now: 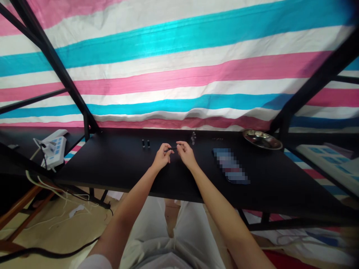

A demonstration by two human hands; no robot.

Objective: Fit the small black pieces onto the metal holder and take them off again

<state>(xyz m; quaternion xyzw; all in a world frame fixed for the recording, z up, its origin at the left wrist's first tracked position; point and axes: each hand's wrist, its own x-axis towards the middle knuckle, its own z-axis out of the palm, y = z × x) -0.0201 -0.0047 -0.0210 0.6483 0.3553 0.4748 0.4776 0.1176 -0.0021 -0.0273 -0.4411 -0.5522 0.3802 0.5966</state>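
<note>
Over the middle of the black table (117,168), my left hand (162,157) and my right hand (185,154) face each other. Between them runs a thin dark stick-like piece (173,148), one end pinched by each hand; its exact kind is too small to make out. Left of my hands, two small dark cylinders with light lower ends (146,143) stand side by side. Beyond my right hand is a small cluster of clear or silvery bits (193,138). Farther right, several tiny pieces (217,139) lie in a row.
A shiny metal dish (262,139) sits at the back right. A blurred-out flat rectangular object (230,166) lies right of my hands. White power strips (55,151) with cords are at the left. Black frame posts (56,63) rise at both sides, before a striped sheet (179,74).
</note>
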